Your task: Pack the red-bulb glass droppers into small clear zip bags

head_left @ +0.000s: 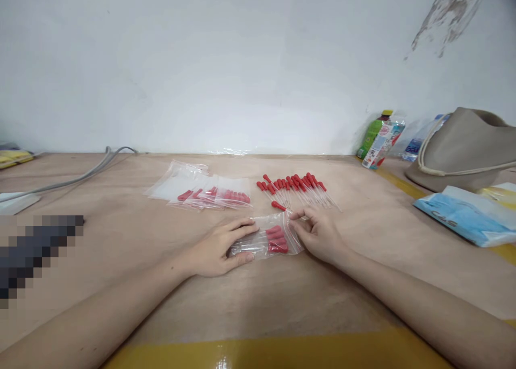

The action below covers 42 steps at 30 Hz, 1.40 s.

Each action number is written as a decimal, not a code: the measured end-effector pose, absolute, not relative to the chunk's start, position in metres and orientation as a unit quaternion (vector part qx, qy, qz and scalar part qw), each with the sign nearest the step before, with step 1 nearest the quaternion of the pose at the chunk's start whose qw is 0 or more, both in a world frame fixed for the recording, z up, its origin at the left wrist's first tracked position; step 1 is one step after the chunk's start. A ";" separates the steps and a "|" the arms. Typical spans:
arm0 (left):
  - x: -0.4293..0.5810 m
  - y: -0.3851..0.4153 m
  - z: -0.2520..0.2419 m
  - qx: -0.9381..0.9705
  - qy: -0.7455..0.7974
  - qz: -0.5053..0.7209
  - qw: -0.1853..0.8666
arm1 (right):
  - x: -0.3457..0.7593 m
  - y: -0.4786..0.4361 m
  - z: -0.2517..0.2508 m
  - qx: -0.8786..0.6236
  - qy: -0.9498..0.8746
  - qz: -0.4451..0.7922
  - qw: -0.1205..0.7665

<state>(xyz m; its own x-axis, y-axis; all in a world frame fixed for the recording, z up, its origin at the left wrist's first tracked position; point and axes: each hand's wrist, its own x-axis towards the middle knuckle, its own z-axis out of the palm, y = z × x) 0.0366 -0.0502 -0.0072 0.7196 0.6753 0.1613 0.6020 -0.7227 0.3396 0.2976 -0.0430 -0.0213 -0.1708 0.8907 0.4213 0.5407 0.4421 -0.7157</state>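
A clear zip bag [258,239] lies flat before me with several red-bulbed droppers [277,239] inside, their bulbs toward the zip end. My left hand [223,245] rests over the bag's left end, thumb and fingers apart. At the right end, my right hand [316,232] is closed in a pinch at the bag's zip edge. Just beyond the bag, a single loose dropper [278,205] lies close to the right fingertips. Behind it is a loose pile of droppers [296,183] with red rubber bulbs and clear tubes.
Filled zip bags [233,195] overlap at the back left, beside flat zip bags [173,181]. A grey cable [88,174] crosses the left side. Bottles [374,135], a beige bag [467,149] and a blue-and-white packet [463,213] stand or lie to the right.
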 end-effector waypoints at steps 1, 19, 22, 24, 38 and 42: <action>0.036 -0.050 -0.007 0.917 0.349 0.139 0.134 | 0.301 -0.041 -0.021 -0.508 -0.744 0.126 0.415; 0.036 -0.049 -0.008 0.920 0.345 0.139 0.125 | 0.322 -0.017 -0.023 -0.543 -0.706 0.085 0.447; 0.035 -0.049 -0.009 0.920 0.345 0.139 0.125 | 0.322 -0.020 -0.021 -0.506 -0.663 0.188 0.519; 0.035 -0.049 -0.009 0.920 0.343 0.139 0.125 | 0.319 -0.025 -0.016 -0.478 -0.634 0.273 0.543; 0.036 -0.052 -0.003 0.925 0.323 0.140 0.141 | 0.302 -0.033 -0.017 -0.403 -0.458 0.557 0.563; 0.035 -0.051 -0.005 0.927 0.323 0.135 0.136 | 0.301 -0.033 -0.021 -0.385 -0.411 0.613 0.555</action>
